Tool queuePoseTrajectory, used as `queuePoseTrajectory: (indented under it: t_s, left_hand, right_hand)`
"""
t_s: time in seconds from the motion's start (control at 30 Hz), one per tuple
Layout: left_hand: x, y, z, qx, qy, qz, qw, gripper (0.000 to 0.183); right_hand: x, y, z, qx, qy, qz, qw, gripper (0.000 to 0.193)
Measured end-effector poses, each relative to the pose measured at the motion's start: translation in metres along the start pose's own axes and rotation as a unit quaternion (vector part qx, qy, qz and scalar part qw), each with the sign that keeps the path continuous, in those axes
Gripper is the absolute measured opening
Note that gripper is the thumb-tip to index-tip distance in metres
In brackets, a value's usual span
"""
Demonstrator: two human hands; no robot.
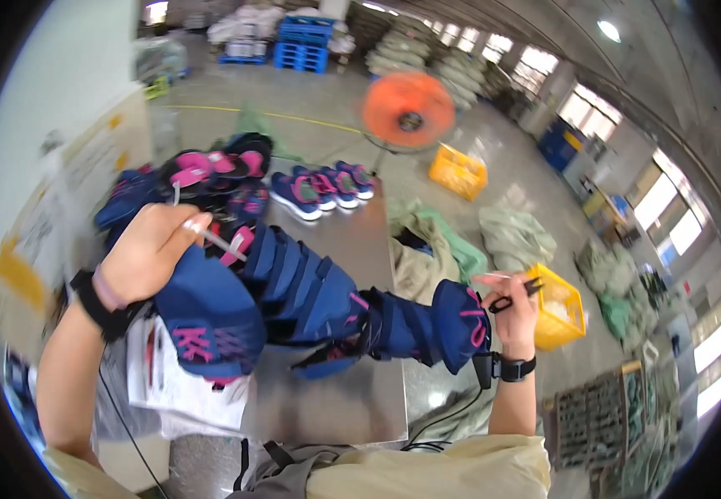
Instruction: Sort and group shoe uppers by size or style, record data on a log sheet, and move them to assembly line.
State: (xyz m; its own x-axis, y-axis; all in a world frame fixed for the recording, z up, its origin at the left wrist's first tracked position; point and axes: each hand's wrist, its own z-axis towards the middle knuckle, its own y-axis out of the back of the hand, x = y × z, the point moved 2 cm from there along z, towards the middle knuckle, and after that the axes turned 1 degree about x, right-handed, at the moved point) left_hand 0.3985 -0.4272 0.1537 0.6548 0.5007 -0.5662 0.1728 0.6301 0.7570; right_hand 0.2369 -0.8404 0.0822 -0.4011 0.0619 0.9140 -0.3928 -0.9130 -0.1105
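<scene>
My left hand (148, 254) grips one end of a long chain of joined navy-blue shoe uppers (294, 291) with pink trim, raised above a steel table (335, 399). A white strip sticks out between its fingers. My right hand (514, 308) holds the other end of the chain together with small black scissors (516, 295). The chain sags between both hands. Black bands sit on both wrists.
A pile of navy and pink uppers (211, 179) and a row of finished shoes (319, 187) lie at the table's far end. An orange fan (408, 108), yellow crates (458, 170) (561, 312), green sacks (514, 237) and blue pallets (304, 41) stand on the floor beyond.
</scene>
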Motion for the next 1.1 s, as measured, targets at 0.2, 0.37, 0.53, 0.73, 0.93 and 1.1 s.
queuePoseTrajectory:
  t_s: [0.2,0.37,0.53,0.73,0.93,1.1]
  left_hand:
    - [-0.119,0.074,-0.295,-0.158,0.174,0.021,0.972,0.016]
    - [-0.205,0.002,-0.506,-0.328,0.342,0.061,0.879,0.020]
    - [-0.281,-0.120,-0.651,-0.428,0.521,0.074,0.735,0.023]
    - [-0.350,-0.197,-0.795,-0.562,0.624,0.002,0.543,0.031]
    - [-0.443,-0.315,-0.862,-0.552,0.781,0.028,0.290,0.031]
    - [-0.509,-0.392,-0.833,-0.588,0.805,-0.010,0.080,0.039]
  right_hand:
    - [0.030,-0.097,-0.047,0.247,-0.228,0.563,0.755,0.012]
    - [0.046,-0.262,-0.127,0.533,-0.163,0.324,0.764,0.027]
    - [0.082,-0.402,-0.296,0.790,-0.170,0.288,0.513,0.025]
    - [0.135,-0.506,-0.514,0.914,-0.051,0.246,0.318,0.020]
    - [0.180,-0.504,-0.769,0.973,-0.095,-0.006,0.208,0.028]
    - [0.173,-0.418,-0.962,0.999,-0.037,-0.004,0.002,0.030]
